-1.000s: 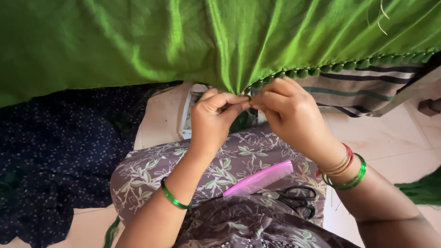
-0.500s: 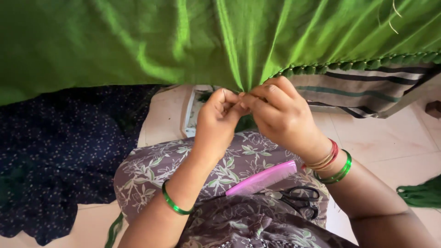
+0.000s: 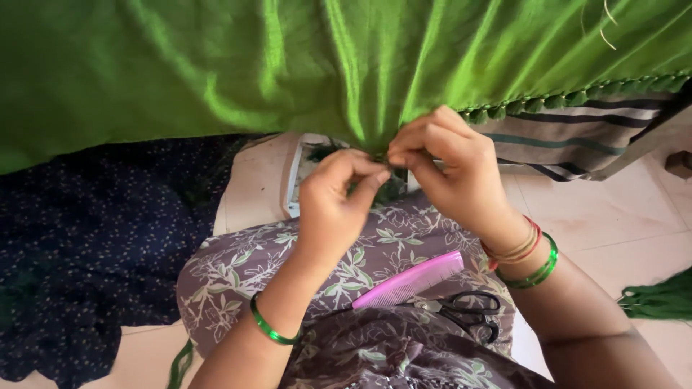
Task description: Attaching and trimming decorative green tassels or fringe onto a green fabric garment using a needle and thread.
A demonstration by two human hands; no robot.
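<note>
A shiny green cloth (image 3: 303,65) hangs across the top of the view, with a row of small green tassels (image 3: 569,97) along its lower edge at the right. My left hand (image 3: 335,198) and my right hand (image 3: 450,169) meet at the cloth's edge. Both pinch the edge between fingertips, where the fabric gathers into folds. What lies between the fingertips is too small to make out. A green bangle circles my left wrist; green and red bangles sit on my right wrist.
A pink comb (image 3: 411,279) and black-handled scissors (image 3: 468,311) lie on my lap, on leaf-patterned fabric (image 3: 238,266). Dark dotted cloth (image 3: 94,245) lies on the floor at left. Striped cloth (image 3: 577,144) is at right, green thread (image 3: 659,299) at the far right.
The view has shifted a little, and both hands have stayed pinched at the cloth's edge, with the fingers working slightly closer together.
</note>
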